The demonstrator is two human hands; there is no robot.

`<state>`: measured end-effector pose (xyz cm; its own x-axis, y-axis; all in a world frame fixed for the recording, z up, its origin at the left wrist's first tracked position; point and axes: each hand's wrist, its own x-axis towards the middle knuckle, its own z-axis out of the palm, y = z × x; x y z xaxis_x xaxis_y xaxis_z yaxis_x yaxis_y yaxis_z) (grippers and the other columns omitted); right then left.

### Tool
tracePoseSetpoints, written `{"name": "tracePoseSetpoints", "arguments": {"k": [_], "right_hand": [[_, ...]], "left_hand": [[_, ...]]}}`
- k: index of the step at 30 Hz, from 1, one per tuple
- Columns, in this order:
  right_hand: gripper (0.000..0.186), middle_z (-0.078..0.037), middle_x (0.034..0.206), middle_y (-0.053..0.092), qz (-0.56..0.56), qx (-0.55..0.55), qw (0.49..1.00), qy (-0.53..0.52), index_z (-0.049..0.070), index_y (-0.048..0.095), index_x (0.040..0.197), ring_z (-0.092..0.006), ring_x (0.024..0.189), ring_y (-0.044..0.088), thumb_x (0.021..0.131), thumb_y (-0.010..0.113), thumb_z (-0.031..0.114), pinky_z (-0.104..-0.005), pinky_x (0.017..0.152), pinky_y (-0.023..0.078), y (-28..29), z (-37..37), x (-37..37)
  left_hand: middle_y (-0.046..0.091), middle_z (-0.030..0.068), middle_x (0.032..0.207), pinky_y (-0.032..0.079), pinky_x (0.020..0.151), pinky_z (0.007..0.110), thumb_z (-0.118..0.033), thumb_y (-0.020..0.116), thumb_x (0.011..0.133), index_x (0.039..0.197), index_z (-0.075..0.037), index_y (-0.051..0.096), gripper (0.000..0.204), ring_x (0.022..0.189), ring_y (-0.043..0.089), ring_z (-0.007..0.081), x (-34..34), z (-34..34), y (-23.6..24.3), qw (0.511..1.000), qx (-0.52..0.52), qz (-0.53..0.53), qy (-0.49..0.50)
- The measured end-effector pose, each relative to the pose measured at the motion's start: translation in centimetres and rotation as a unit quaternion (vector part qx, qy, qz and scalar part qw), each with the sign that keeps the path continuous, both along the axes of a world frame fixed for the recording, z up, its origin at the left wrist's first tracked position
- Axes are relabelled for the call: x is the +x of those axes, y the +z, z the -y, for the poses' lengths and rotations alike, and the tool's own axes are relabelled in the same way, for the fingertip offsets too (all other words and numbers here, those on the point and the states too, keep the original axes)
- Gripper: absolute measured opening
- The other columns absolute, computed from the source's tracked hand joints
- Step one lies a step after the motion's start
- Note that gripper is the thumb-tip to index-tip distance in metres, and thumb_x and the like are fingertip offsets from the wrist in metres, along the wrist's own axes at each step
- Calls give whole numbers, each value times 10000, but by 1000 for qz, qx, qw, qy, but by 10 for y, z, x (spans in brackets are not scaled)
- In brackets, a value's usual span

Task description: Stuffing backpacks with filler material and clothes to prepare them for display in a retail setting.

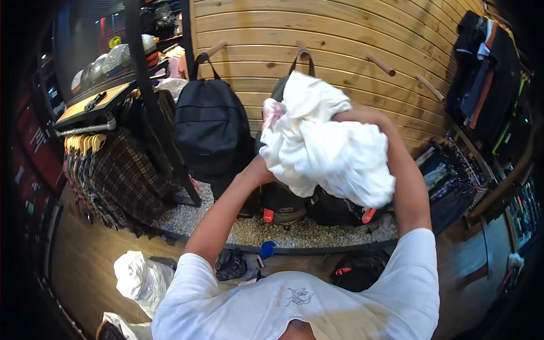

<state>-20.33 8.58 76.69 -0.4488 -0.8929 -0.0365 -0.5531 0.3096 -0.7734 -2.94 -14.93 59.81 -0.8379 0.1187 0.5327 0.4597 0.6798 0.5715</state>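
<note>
A crumpled white bundle (334,150), plastic or cloth, I cannot tell which, is held up in front of me between both hands. Pinkish print shows at its upper left. My left hand (262,170) grips its lower left side, with the fingers hidden behind the folds. From the right, my right hand (347,115) reaches round the top of the bundle, its fingers buried in the white material. Behind the bundle, a dark backpack (278,89), mostly covered, hangs from a wooden peg (304,54). A black backpack (211,127) hangs left of it.
Bare pegs (381,65) stick out of the plank wall (351,34). More bags (283,204) stand on a gravel bed (221,226). White plastic bags (139,277) and a black bag (360,269) lie on the floor. Clothes racks flank both sides, with plaid shirts (122,175) at left.
</note>
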Motion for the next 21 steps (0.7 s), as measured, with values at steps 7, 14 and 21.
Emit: {"name": "tracePoseSetpoints", "arguments": {"k": [7,14,21], "right_hand": [[208,-171,887,731,-602,78,770,-197,83,751,941,-355,820,721,797,659,202,-493,701,562,-54,96,-40],[160,-99,986,711,-691,44,718,71,156,746,953,-293,844,708,849,624,154,-406,645,569,-79,92,31],[190,-46,981,764,-709,259,655,41,161,788,964,-245,924,737,863,629,182,-379,715,555,-134,175,-13]], "left_hand": [[567,67,927,441,865,402,-55,731,732,998,-110,695,274,943,564,285,2,-18,6,958,-213,-192,6],[545,58,869,412,799,414,-9,718,699,939,-115,690,263,910,537,303,21,18,22,973,-113,-182,84],[519,62,894,434,860,423,47,681,647,952,-102,672,340,927,524,308,8,-5,18,976,-109,-184,-47]]}}
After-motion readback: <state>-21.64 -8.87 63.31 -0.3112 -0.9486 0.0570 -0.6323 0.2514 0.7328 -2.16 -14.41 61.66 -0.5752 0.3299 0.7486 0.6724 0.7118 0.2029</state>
